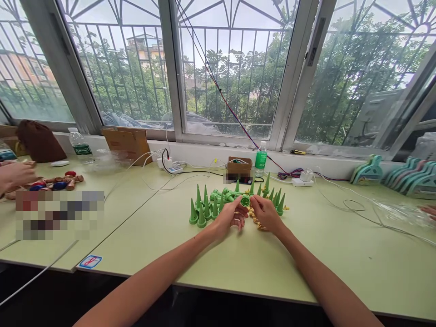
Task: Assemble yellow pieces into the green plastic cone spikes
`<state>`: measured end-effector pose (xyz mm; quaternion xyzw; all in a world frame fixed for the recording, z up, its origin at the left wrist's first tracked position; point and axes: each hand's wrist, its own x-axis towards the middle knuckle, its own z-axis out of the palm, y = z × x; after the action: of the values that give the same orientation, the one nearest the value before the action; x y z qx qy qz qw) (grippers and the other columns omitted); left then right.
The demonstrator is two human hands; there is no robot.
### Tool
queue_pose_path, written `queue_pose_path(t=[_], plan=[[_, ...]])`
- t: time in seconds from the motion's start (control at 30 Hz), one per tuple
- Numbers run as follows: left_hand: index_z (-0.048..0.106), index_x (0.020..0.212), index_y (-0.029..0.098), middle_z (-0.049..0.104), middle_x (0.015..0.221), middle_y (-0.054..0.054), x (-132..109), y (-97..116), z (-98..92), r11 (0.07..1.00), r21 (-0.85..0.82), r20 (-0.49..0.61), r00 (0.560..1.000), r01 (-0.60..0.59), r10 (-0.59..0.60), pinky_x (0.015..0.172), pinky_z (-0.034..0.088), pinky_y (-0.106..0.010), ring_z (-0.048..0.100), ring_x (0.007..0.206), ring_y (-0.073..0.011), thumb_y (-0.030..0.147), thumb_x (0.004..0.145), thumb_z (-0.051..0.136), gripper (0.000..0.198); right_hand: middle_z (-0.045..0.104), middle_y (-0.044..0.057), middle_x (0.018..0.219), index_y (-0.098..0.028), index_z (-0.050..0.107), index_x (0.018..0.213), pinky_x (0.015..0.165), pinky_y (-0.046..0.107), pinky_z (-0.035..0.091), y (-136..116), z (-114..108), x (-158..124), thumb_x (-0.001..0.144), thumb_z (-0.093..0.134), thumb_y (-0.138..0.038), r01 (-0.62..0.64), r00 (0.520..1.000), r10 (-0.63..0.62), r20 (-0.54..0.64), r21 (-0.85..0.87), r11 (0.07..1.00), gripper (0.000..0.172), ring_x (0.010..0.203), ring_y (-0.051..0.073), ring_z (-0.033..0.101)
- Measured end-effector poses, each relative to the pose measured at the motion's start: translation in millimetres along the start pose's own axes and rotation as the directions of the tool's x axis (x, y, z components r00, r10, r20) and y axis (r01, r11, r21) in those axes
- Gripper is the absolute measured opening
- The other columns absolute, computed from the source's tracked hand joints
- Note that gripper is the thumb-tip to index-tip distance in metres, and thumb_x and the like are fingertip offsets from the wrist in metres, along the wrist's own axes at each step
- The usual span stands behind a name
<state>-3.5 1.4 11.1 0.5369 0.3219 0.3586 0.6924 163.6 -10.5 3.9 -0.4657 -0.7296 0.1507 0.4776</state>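
Between my hands, a green plastic watering spike [245, 201] shows its round, hollow end toward me. My left hand [227, 216] is closed around its left side. Thumb and fingers of my right hand [269, 213] pinch at its right edge; whatever small piece they hold is hidden. Upright green cones [200, 213] stand in a group to the left of my hands, and more cones [279, 204] rise behind and to the right. Green parts [225, 196] lie in a heap beyond my left hand. Small yellow pieces [259, 223] lie beneath my right hand.
Behind the cones are a small cardboard box [240, 169] and a green-labelled bottle [260, 159]. White cables and power strips [302, 180] run along the window sill. At left, another person's hand [15, 176] is over wooden toys [57, 183]. Plastic hangers [368, 171] stand at right.
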Motion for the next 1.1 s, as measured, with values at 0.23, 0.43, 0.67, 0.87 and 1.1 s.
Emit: queue_pose_path(t=[0.23,0.43,0.67,0.87,1.1], plan=[[0.056,0.082,0.013,0.061,0.085,-0.007,-2,0,0.7,0.998,0.034,0.056,0.997,-0.059,0.057,0.04,0.042,-0.022,0.054,0.049,-0.0083,0.067,0.081,0.054,0.054,0.034,-0.005,0.056,-0.021,0.032,0.064,0.05,0.025,0.026,-2,-2,0,0.097,0.035,-0.047,0.017,1.0,-0.017,-0.02,-0.019,1.0,0.042,0.052,0.011,0.031],[0.053,0.087,0.016,0.055,0.072,0.0,-3,1,0.1,0.984,0.113,0.065,0.99,-0.136,0.129,0.041,0.042,-0.021,0.055,0.049,-0.0086,0.063,0.077,0.062,0.049,0.032,-0.004,0.056,-0.022,0.03,0.064,0.049,0.026,0.027,-4,-4,0,0.097,0.034,-0.049,-0.003,1.0,0.003,-0.018,-0.005,1.0,0.043,0.052,0.012,0.031],[0.058,0.103,0.017,0.059,0.096,-0.005,-8,5,-0.4,0.94,0.245,0.064,0.972,-0.236,0.228,0.042,0.043,-0.02,0.056,0.053,-0.007,0.055,0.076,0.068,0.048,0.034,-0.004,0.055,-0.021,0.034,0.063,0.05,0.026,0.026,0,-4,1,0.097,0.035,-0.048,-0.015,1.0,0.014,-0.015,-0.013,1.0,0.043,0.052,0.012,0.031],[0.056,0.122,0.019,0.061,0.104,-0.009,-7,1,-2.7,0.877,0.377,0.064,0.953,-0.299,0.297,0.04,0.042,-0.021,0.055,0.051,-0.0072,0.051,0.079,0.066,0.055,0.033,-0.004,0.054,-0.021,0.032,0.061,0.049,0.025,0.026,0,-4,1,0.096,0.035,-0.05,-0.035,0.999,0.035,-0.021,-0.012,0.999,0.046,0.051,0.011,0.031],[0.056,0.126,0.021,0.059,0.11,-0.009,-1,-12,-3.6,0.776,0.507,-0.002,0.9,-0.375,0.436,0.043,0.044,-0.02,0.053,0.055,-0.0072,0.042,0.084,0.062,0.047,0.031,-0.004,0.053,-0.021,0.032,0.06,0.049,0.026,0.025,4,-2,2,0.095,0.035,-0.049,-0.057,0.998,0.057,-0.016,0.016,0.998,0.046,0.051,0.011,0.029]])
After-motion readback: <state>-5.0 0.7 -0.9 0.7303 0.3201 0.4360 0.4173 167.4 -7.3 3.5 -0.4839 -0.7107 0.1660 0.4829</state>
